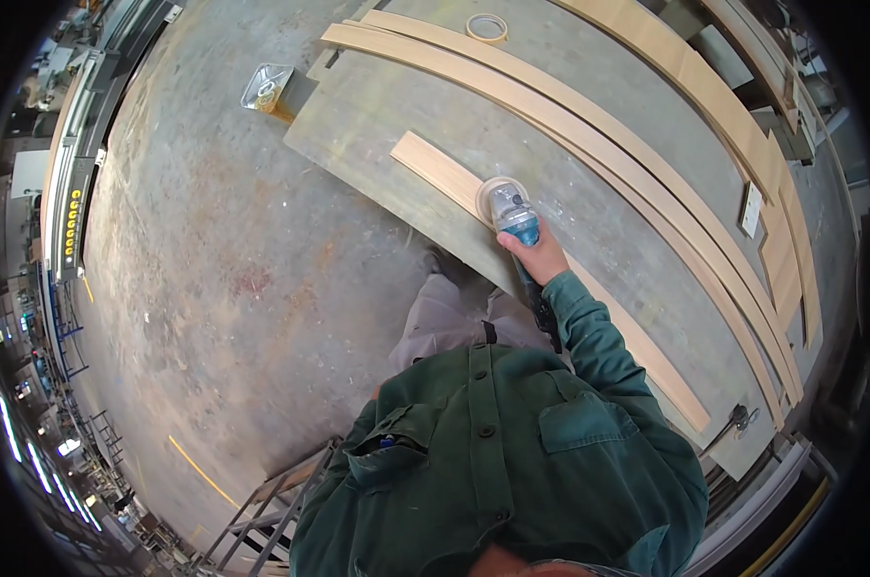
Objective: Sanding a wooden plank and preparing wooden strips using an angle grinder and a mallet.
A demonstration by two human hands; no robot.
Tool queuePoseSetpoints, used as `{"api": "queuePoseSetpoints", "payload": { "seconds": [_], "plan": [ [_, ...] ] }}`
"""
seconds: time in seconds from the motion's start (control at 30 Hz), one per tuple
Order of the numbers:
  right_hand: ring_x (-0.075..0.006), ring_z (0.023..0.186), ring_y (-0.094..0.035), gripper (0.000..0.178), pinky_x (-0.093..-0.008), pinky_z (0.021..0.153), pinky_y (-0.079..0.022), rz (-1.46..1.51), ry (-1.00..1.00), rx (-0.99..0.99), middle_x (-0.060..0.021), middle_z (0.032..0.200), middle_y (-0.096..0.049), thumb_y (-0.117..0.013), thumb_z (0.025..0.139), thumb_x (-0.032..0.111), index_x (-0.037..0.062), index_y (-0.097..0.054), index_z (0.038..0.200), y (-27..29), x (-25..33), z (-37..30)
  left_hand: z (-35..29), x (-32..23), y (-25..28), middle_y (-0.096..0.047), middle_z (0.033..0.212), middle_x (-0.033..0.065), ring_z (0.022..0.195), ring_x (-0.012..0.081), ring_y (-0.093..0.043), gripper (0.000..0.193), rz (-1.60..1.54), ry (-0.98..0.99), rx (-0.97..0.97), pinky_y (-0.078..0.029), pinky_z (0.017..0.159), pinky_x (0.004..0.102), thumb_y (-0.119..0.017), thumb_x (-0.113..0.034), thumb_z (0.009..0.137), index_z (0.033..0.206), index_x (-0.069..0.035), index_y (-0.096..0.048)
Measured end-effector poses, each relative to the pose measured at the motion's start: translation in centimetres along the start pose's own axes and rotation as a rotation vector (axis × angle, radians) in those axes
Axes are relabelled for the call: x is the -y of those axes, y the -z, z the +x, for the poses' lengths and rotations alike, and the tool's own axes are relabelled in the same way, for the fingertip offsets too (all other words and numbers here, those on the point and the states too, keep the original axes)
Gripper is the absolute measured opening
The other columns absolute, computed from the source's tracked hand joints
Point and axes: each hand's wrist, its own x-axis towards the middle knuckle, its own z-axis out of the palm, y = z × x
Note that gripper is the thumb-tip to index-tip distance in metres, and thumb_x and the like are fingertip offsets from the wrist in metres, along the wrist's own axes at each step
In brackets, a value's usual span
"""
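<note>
My right hand [541, 253] is wrapped round the teal and grey body of an electric sander [516, 221]. Its round pad rests on a narrow wooden board [435, 171], which lies along the near edge of the worktable [358, 159]. The sander's black rear end hangs back toward my legs. Part of the board is hidden under the tool and my forearm in its green sleeve [593, 322]. My left hand does not show.
Long wooden strips [589, 144] lie across the table beyond the board, with a tape roll [487, 29] by their far end. Wider boards [685, 67] lie farther right. A foil tray [267, 88] sits off the table's left corner. A metal-framed rack [271, 510] stands at lower left.
</note>
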Motion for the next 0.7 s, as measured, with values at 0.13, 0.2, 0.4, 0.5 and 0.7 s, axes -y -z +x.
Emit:
{"api": "queuePoseSetpoints", "payload": {
  "seconds": [0.13,0.2,0.4,0.5,0.7],
  "plan": [
    [-0.0279,0.113,-0.057,0.091,-0.0344,0.096,-0.042,0.011,0.03,0.015,-0.0195,0.121,-0.059,-0.076,0.069,0.054,0.0032,-0.041,0.135,-3.9,3.4,2.6,8.2,1.4,1.3,-0.066,0.096,0.0144,0.09,0.0367,-0.063,0.026,-0.02,-0.016,-0.026,-0.05,0.078,0.0441,-0.058,-0.03,0.082,0.099,-0.011,-0.065],
    [-0.028,0.114,-0.057,0.092,-0.0343,0.097,-0.042,-0.032,-0.004,0.052,-0.0192,0.122,-0.058,-0.077,0.068,0.055,0.0019,-0.041,0.135,-6.6,6.6,3.8,18.2,-0.9,1.1,-0.066,0.096,0.0144,0.09,0.0365,-0.063,0.026,-0.037,-0.014,-0.044,-0.05,0.078,0.044,-0.058,-0.03,0.083,0.099,-0.011,-0.065],
    [-0.0283,0.114,-0.056,0.092,-0.0341,0.098,-0.042,-0.002,0.003,-0.039,-0.0192,0.122,-0.058,-0.076,0.069,0.055,0.0017,-0.042,0.135,-11.1,9.1,7.6,21.4,-5.3,16.5,-0.065,0.092,0.0162,0.084,0.0304,-0.065,0.021,-0.304,0.165,0.017,-0.052,0.074,0.0393,-0.059,-0.018,0.082,0.102,-0.011,-0.065],
    [-0.0273,0.114,-0.056,0.091,-0.0342,0.098,-0.041,-0.013,-0.053,-0.023,-0.0189,0.122,-0.059,-0.076,0.069,0.055,0.0022,-0.042,0.135,-12.8,10.8,8.4,21.2,-3.9,19.3,-0.065,0.092,0.0171,0.084,0.0303,-0.065,0.02,-0.237,0.226,-0.011,-0.052,0.075,0.0391,-0.058,-0.017,0.083,0.101,-0.012,-0.066],
    [-0.0243,0.106,-0.06,0.08,-0.0331,0.092,-0.044,-0.011,-0.071,-0.207,-0.017,0.115,-0.062,-0.077,0.072,0.048,0.0024,-0.047,0.131,-11.8,7.9,5.0,23.1,-2.5,20.5,-0.066,0.096,0.0184,0.091,0.0351,-0.064,0.023,-0.082,0.147,0.16,-0.051,0.079,0.0409,-0.056,-0.021,0.084,0.101,-0.009,-0.065]
  ]
}}
